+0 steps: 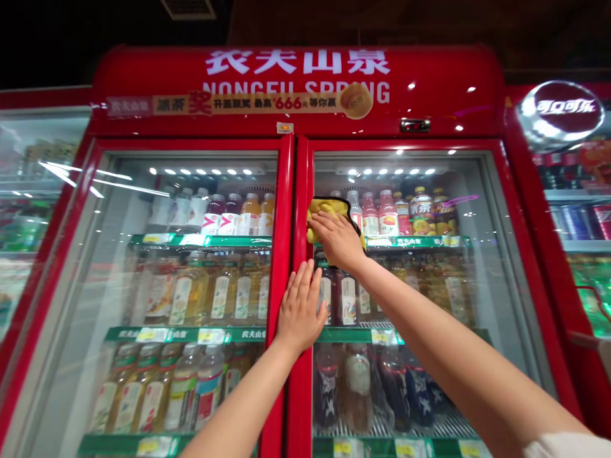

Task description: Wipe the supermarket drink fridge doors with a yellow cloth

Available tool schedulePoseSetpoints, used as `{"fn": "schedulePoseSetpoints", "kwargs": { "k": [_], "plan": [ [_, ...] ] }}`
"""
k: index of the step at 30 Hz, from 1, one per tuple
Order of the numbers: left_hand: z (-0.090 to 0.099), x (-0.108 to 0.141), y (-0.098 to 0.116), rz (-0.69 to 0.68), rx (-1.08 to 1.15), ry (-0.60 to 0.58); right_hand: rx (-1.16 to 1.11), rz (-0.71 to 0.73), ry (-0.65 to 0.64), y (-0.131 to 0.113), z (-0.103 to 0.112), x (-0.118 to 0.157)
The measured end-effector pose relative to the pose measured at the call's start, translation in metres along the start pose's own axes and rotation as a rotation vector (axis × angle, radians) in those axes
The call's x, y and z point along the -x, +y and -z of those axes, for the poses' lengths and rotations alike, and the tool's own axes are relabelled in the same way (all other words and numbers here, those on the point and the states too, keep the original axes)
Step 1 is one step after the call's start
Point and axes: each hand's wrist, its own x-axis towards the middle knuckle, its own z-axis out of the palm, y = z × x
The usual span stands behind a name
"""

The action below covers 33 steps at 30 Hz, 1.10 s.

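Note:
My right hand (338,236) presses a yellow cleaning cloth (329,207) with a dark edge against the glass of the right fridge door (405,292), close to its red frame. Part of the cloth is covered by the fingers and palm. Lower and to the left, my left hand (300,308) lies flat with fingers stretched out on the red door frame (301,191) near the middle of the fridge. It holds nothing.
Behind the glass, bottled drinks (229,289) stand on several shelves with green price strips (200,240). A red header (296,63) with white lettering tops the fridge. Further fridges stand at the left (28,203) and right (573,210).

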Motion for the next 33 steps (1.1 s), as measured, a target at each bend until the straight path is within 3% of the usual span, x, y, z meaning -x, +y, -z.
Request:
{"fn": "schedulePoseSetpoints", "kwargs": {
  "k": [5, 10, 12, 17, 21, 23, 27, 30, 33],
  "plan": [
    [-0.002, 0.0, 0.001, -0.003, 0.006, 0.015, -0.018, 0.157, -0.09, 0.009, 0.013, 0.006],
    [-0.003, 0.001, 0.001, -0.013, 0.015, 0.045, 0.025, -0.02, 0.014, 0.015, 0.01, -0.028],
    [-0.003, 0.002, 0.001, -0.007, 0.023, 0.049, 0.02, -0.016, 0.023, 0.012, 0.006, -0.029],
    [-0.003, 0.002, 0.003, 0.014, 0.045, 0.055, -0.038, 0.193, -0.036, 0.007, 0.003, 0.017],
    [-0.003, 0.002, 0.005, 0.02, 0.042, 0.054, -0.091, 0.135, 0.158, 0.006, 0.004, 0.037],
    [-0.003, 0.003, 0.005, 0.022, 0.035, 0.063, -0.092, 0.153, 0.205, 0.005, 0.004, 0.03],
    [-0.003, 0.005, 0.005, 0.028, 0.021, 0.077, -0.05, 0.295, 0.035, 0.005, 0.004, -0.003],
    [-0.003, 0.006, 0.005, 0.032, 0.017, 0.078, -0.016, 0.239, -0.006, 0.008, 0.002, -0.023],
    [-0.004, 0.007, 0.005, 0.033, 0.019, 0.091, -0.003, 0.195, 0.005, 0.007, 0.0, -0.022]
  ]
}}
